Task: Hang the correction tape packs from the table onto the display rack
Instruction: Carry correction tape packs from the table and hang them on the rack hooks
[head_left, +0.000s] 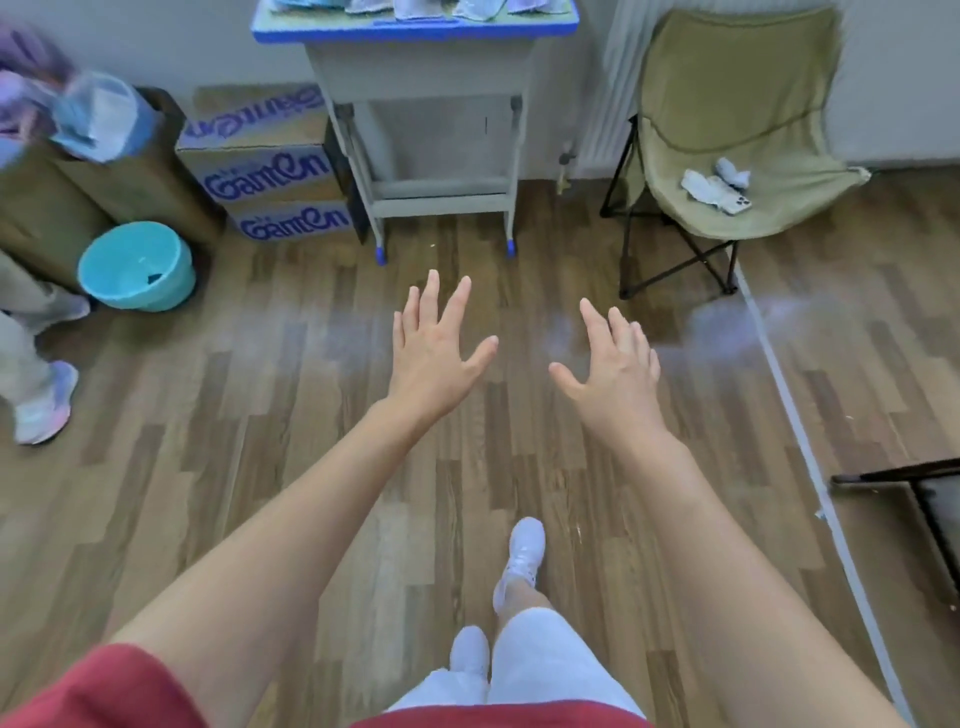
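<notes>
Left hand (436, 358) and right hand (615, 376) above the wooden floor (260, 467), each grip released, fingers (430, 296) spread wide.

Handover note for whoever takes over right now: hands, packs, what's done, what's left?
Hands: left hand open, fingers spread, empty; right hand open, empty. Both are held out over the wood floor, short of the table.
Things: several correction tape packs lie on the table top, at the frame's upper edge. A blurred bundle shows far left; I cannot tell whether it hangs on the rack.
Done: cannot tell from this view.
Left: reach the table, pick up packs, hang them on the rack.
</notes>
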